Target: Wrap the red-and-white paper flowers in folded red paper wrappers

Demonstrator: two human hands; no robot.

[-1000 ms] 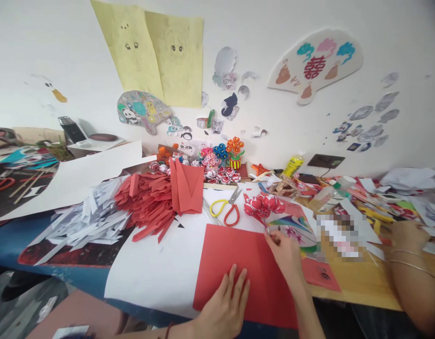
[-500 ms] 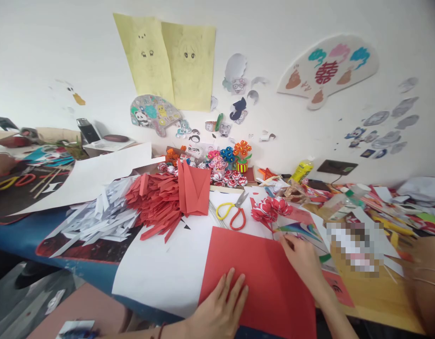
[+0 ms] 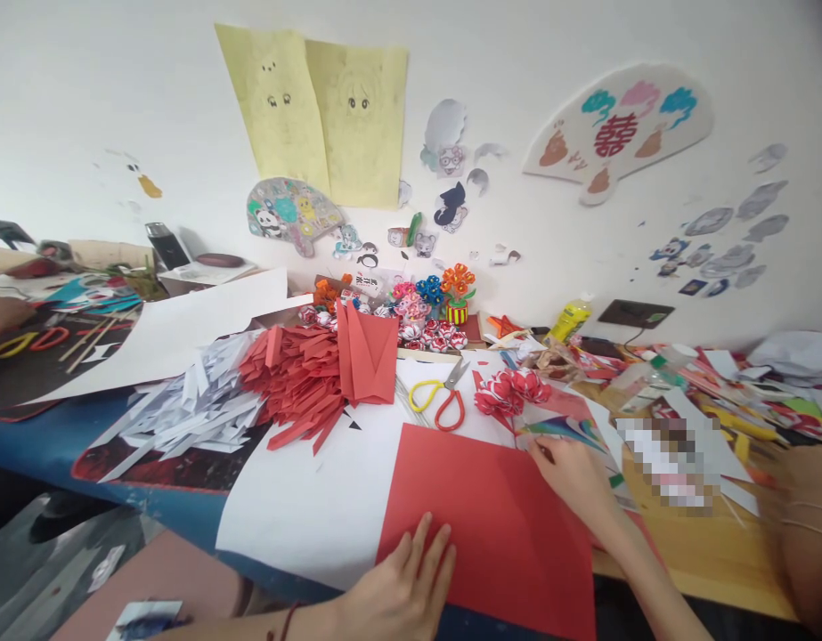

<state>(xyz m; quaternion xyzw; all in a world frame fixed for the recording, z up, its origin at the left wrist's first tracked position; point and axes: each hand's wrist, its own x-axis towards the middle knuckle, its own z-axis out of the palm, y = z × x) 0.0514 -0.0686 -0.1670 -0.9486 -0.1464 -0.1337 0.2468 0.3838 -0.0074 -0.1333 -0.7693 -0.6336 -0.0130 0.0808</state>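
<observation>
A large sheet of red paper lies over a white sheet at the table's front. My left hand rests flat on the red sheet's near left part, fingers stretched out. At its far right corner, my right hand is closed in a pinch; the fingers cover the corner itself. Just beyond the red sheet lie scissors with one yellow and one red handle. Red-and-white paper flowers sit beyond my right hand. Left of the scissors stand folded red papers beside a heap of red strips.
White paper strips are heaped on a dark mat at left. Finished paper flowers stand against the wall. A yellow bottle and a clear bottle are among scraps at right. Another person's arm is at the right edge.
My left hand has slid slightly left and toward me on the red sheet. My right hand stays at the far right corner, with its forearm shifted a little right.
</observation>
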